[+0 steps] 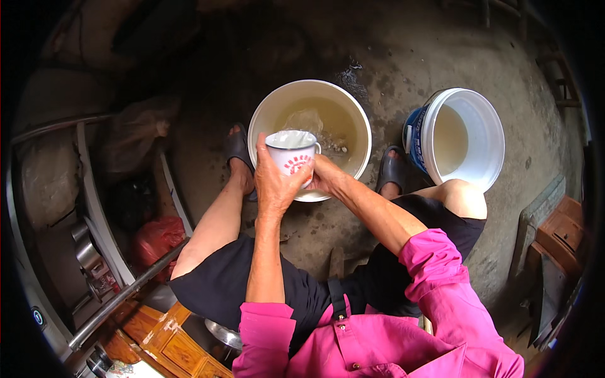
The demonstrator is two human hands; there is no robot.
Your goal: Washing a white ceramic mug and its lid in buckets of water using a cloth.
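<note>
Both my hands hold a white enamel mug [292, 150] with a dark rim and red printing, above the near side of a large white plastic bucket [309, 85]. My left hand [279, 177] wraps the mug's left side. On the right, by the handle, my right hand [324, 176] grips it, its fingers partly hidden behind the mug. The mug appears wet or liquid-filled inside; which one I cannot tell. Murky yellowish water [335, 113] lies in the bucket, with splashing and bubbles beyond the mug.
A second bucket [489, 137], white inside with a blue outside, holds cloudy water beside my right knee. To the left stands a metal-framed rack [85, 156] with a red plastic bag [158, 238]. A wooden cabinet [184, 349] is at lower left, a brown wooden box [562, 231] at right.
</note>
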